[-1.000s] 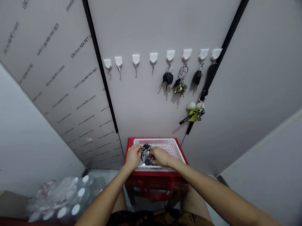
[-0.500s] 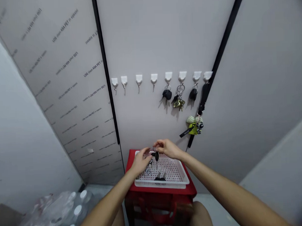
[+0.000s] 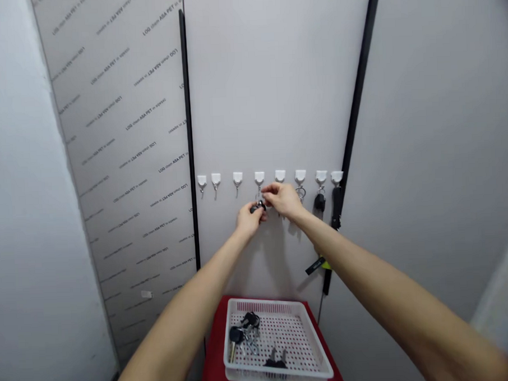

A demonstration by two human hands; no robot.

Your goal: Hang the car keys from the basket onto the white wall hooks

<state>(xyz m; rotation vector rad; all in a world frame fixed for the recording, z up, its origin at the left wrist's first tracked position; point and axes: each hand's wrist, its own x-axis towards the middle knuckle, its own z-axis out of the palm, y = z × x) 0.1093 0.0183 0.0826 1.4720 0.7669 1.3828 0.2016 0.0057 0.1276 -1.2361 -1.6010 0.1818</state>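
Both my hands are raised to a row of white wall hooks, just below the fourth hook [image 3: 259, 177] from the left. My left hand [image 3: 247, 220] is closed around a bunch of black-headed keys [image 3: 258, 206]. Close beside it, my right hand [image 3: 282, 199] pinches the ring of the same bunch, right under the hook's metal tip. Whether the ring touches the hook cannot be made out. My right hand hides most of the keys hanging from the fifth hook [image 3: 280, 175].
Below, a white perforated basket [image 3: 319, 345] on a red-covered stand holds several keys [image 3: 250, 321]. To the right hang a black-headed key set [image 3: 319, 202] and a black strap [image 3: 336, 206]. Three hooks at the left, including the leftmost hook [image 3: 202, 181], carry nothing.
Both hands have risen from the basket to the fourth hook, carrying the bunch of keys. My view has tilted upward, and other keys in the basket are now uncovered.
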